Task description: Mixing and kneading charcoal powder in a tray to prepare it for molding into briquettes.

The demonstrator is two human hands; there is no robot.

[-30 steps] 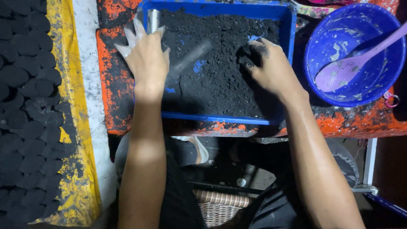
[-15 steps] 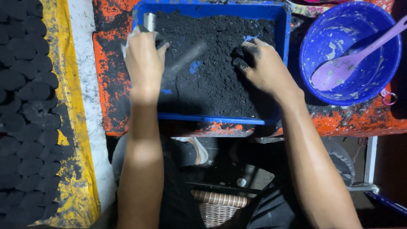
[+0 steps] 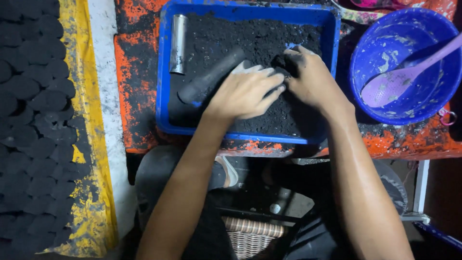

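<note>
i see both hands down in the blue tray (image 3: 163, 72), on the black powder (image 3: 250, 43). my left hand (image 3: 243, 94) lies flat, fingers spread and stretched toward the right hand (image 3: 313, 79), which curls into the powder; their fingertips touch. a dark cylinder (image 3: 211, 74) lies tilted just left of my left hand, and a metal tube (image 3: 178, 43) rests by the tray's left wall. a blue bowl (image 3: 385, 101) with a purple spoon (image 3: 404, 74) sits right.

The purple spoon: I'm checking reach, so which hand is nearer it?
Right. The right hand is in the blue tray beside the purple spoon; the left hand lies farther left.
</note>
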